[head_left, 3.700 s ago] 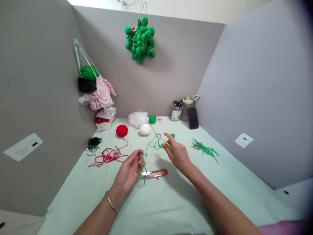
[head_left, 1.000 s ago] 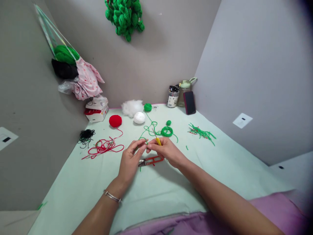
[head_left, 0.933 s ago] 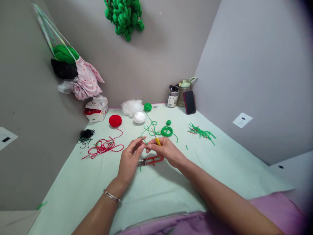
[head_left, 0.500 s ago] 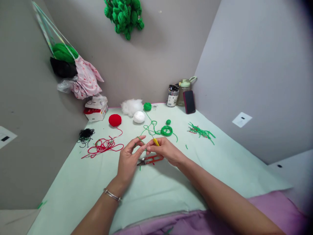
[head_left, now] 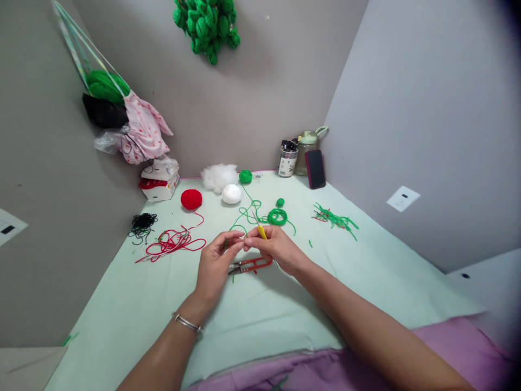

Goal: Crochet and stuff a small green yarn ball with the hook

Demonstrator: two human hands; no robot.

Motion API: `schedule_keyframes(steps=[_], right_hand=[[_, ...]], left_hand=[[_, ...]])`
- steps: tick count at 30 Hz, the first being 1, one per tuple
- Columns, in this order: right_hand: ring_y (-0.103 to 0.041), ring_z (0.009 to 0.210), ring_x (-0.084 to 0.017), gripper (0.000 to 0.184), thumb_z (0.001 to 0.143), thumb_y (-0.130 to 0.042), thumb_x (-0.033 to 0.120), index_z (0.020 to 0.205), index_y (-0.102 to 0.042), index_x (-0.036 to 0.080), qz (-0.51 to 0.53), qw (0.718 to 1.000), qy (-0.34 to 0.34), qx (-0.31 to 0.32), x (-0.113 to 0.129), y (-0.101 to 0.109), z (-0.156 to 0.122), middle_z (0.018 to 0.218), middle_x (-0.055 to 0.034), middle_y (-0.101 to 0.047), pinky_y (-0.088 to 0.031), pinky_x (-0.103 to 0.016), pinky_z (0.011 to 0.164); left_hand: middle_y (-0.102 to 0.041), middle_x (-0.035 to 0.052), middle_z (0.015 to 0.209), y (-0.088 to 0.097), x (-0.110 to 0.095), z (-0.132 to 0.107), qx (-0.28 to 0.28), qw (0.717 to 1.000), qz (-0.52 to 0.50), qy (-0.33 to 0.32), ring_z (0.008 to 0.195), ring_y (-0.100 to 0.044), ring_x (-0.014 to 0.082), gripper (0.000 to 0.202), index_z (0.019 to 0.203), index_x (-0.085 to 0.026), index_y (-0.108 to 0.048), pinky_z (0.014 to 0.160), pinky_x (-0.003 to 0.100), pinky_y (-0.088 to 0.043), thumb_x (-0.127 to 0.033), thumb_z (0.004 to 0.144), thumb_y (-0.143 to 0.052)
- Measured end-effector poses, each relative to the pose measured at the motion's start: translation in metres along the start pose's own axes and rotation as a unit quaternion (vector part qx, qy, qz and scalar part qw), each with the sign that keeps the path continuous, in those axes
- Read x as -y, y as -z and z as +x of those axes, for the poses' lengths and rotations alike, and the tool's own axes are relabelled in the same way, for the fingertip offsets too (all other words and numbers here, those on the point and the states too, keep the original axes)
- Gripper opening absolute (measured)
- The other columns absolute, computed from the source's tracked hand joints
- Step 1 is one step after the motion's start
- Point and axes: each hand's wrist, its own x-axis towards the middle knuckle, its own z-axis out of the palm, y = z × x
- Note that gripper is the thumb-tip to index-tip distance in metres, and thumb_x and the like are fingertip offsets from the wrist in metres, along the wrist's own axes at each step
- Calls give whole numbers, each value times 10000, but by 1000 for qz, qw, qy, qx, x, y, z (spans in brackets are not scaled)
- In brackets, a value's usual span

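Observation:
My left hand [head_left: 217,262] pinches a strand of green yarn [head_left: 244,213] between thumb and fingertips. Right beside it, my right hand [head_left: 275,248] grips a yellow-handled crochet hook [head_left: 261,231] whose thin metal tip points up and away. The fingertips of both hands nearly touch above the pale green table [head_left: 252,320]. The yarn runs back over the table to a small green ball [head_left: 245,176]. Red thread snips [head_left: 250,265] lie flat on the table just under my hands.
A red yarn ball [head_left: 191,199], loose red yarn [head_left: 171,243], black thread [head_left: 142,222], a white ball [head_left: 231,194] and stuffing [head_left: 220,176] lie at the back left. A green coil [head_left: 278,217], green scraps [head_left: 336,220], a tin [head_left: 287,160], jar [head_left: 305,152] and phone [head_left: 315,169] lie right.
My hands came together from apart and met above the snips. Over the last second the left fingers shifted slightly on the yarn and the hook tilted a little.

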Motion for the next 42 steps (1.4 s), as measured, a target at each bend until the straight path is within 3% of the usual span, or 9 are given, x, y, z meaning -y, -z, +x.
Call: schedule_keyframes(steps=[6,11,19,29,37,42], right_hand=[[-254,431,-39,352,654,-896,457,757,-704,180,10,1000,3,-28,2,-1,-1,581,73,-576,-147,-259,435],[-275,431,-34,348,659,-895,445,774,-705,178,11,999,6,-34,2,-1,0,662,44,-658,-162,-252,429],[-296,451,-41,329,644,-913,414,730,-703,177,6,999,15,-40,2,-5,-1,635,46,-643,-183,-249,446],[-295,451,-39,343,630,-903,415,765,-691,181,11,996,31,-87,0,-3,0,652,67,-595,-199,-255,459],[-470,567,-106,300,624,-900,385,733,-693,197,6,993,62,-97,-2,-6,1,666,35,-630,-370,-269,546],[-586,682,-148,306,643,-901,403,749,-697,201,-8,991,80,-105,-7,-11,0,716,19,-668,-471,-313,707]], left_hand=[[-765,19,850,1,1,2,8,1000,8,11,816,-682,201,255,1002,-200,-823,808,320,-537,-362,805,-822],[-803,45,971,0,4,2,-2,1000,-2,9,926,-707,220,259,1013,-208,-798,903,341,-538,-388,827,-807],[-784,23,838,-1,2,4,11,999,-17,33,879,-751,230,276,978,-201,-794,883,353,-579,-379,772,-840],[-825,82,999,-1,2,1,15,999,11,42,957,-780,264,272,997,-189,-805,886,358,-570,-381,805,-797],[-809,56,883,-3,1,1,12,999,22,42,905,-741,254,240,888,-203,-800,866,355,-545,-428,806,-800],[-769,38,778,-4,3,1,9,998,23,51,774,-668,219,218,789,-198,-787,729,320,-508,-407,752,-835]])
